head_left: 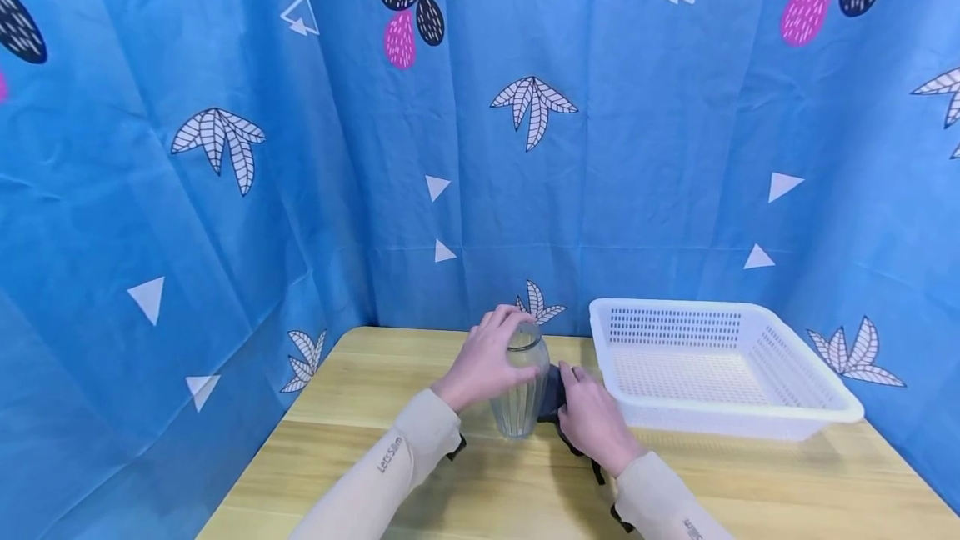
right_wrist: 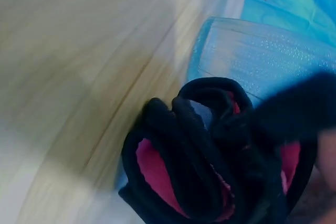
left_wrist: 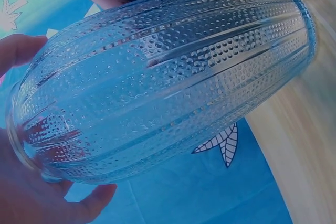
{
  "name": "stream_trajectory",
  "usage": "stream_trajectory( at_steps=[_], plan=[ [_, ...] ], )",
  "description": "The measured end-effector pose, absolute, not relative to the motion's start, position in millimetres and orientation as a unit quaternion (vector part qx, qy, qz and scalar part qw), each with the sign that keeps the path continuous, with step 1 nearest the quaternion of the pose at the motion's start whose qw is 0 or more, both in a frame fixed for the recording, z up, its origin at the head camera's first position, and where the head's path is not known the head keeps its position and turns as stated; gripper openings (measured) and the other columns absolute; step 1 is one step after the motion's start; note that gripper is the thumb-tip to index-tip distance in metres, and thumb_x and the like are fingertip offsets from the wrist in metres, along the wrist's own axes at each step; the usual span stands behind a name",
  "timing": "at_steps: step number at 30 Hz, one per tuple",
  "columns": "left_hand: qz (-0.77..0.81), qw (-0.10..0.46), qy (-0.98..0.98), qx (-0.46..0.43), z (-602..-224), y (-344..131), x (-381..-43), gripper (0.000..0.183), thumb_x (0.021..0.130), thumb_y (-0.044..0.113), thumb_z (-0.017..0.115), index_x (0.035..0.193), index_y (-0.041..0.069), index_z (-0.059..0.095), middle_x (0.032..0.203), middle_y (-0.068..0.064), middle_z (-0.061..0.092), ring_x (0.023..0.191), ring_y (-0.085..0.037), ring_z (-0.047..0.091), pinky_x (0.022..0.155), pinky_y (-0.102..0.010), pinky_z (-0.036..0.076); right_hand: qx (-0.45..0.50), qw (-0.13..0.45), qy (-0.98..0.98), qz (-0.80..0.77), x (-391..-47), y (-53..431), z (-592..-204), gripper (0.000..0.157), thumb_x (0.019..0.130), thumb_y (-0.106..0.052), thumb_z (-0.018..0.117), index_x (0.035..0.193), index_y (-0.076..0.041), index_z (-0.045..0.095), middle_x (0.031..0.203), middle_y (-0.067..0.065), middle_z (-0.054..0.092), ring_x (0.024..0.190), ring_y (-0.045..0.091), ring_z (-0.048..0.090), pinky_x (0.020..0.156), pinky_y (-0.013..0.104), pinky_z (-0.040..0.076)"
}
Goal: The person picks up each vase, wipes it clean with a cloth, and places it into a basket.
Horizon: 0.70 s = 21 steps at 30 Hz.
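Note:
A clear ribbed glass vase point(head_left: 517, 411) with a dimpled surface stands upright over the table, close in front of me. My left hand point(head_left: 487, 361) grips it near the mouth, thumb on one side and fingers on the other. The whole body of the glass vase point(left_wrist: 168, 87) fills the left wrist view. Right beside it, my right hand point(head_left: 596, 423) holds a folded black cloth piece point(head_left: 552, 394). Pink lining shows between the folds of this black cloth piece point(right_wrist: 197, 166) in the right wrist view. Whether cloth and glass touch, I cannot tell.
A white perforated plastic basket point(head_left: 742, 411) sits at the right on the wooden table point(head_left: 375, 373). Blue patterned curtain point(head_left: 480, 190) hangs behind the table and along its left and right sides.

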State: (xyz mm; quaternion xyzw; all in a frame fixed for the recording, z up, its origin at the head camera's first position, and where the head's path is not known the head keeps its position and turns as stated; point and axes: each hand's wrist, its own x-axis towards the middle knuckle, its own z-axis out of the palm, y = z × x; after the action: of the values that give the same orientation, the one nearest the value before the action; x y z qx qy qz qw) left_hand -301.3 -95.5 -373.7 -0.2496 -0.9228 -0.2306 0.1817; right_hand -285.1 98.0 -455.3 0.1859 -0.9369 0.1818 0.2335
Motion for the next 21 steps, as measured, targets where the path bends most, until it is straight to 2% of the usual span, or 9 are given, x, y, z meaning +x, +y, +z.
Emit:
stream_trajectory(
  at_steps=[4, 8, 12, 21],
  plan=[
    [-0.242, 0.182, -0.918, -0.255, -373.6, -97.2, -303.8, 0.069, 0.079, 0.042, 0.082, 0.139, 0.029, 0.051, 0.144, 0.005, 0.046, 0.133, -0.022, 0.044, 0.108, -0.048, 0.041, 0.206, 0.292, -0.919, 0.170, -274.9, 102.0, -446.8, 0.061, 0.077, -0.004, 0.076, 0.133, 0.009, 0.057, 0.124, 0.027, 0.064, 0.109, 0.042, 0.064, 0.089, 0.051, 0.055],
    [-0.254, 0.183, -0.914, -0.257, -374.3, -98.5, -304.9, 0.070, 0.078, 0.042, 0.083, 0.139, 0.030, 0.051, 0.144, 0.007, 0.046, 0.133, -0.021, 0.045, 0.108, -0.048, 0.041, 0.216, 0.320, -0.907, 0.166, -262.4, 112.7, -429.1, 0.051, 0.079, -0.007, 0.076, 0.128, 0.005, 0.064, 0.125, 0.025, 0.066, 0.113, 0.040, 0.065, 0.092, 0.052, 0.055],
    [-0.257, 0.180, -0.914, -0.256, -373.0, -97.3, -304.7, 0.072, 0.077, 0.042, 0.083, 0.140, 0.030, 0.051, 0.145, 0.007, 0.046, 0.133, -0.020, 0.045, 0.108, -0.048, 0.042, 0.213, 0.325, -0.905, 0.172, -256.9, 137.8, -409.5, 0.044, 0.082, -0.009, 0.074, 0.124, 0.002, 0.067, 0.125, 0.023, 0.067, 0.115, 0.040, 0.064, 0.097, 0.054, 0.052],
    [-0.264, 0.175, -0.913, -0.258, -374.4, -99.4, -305.7, 0.071, 0.078, 0.043, 0.083, 0.139, 0.029, 0.051, 0.145, 0.007, 0.045, 0.135, -0.021, 0.045, 0.108, -0.049, 0.041, 0.161, 0.273, -0.934, 0.168, -274.3, 230.2, -376.6, 0.041, 0.091, -0.011, 0.062, 0.130, 0.002, 0.062, 0.132, 0.028, 0.061, 0.124, 0.051, 0.054, 0.105, 0.065, 0.039]
  ],
)
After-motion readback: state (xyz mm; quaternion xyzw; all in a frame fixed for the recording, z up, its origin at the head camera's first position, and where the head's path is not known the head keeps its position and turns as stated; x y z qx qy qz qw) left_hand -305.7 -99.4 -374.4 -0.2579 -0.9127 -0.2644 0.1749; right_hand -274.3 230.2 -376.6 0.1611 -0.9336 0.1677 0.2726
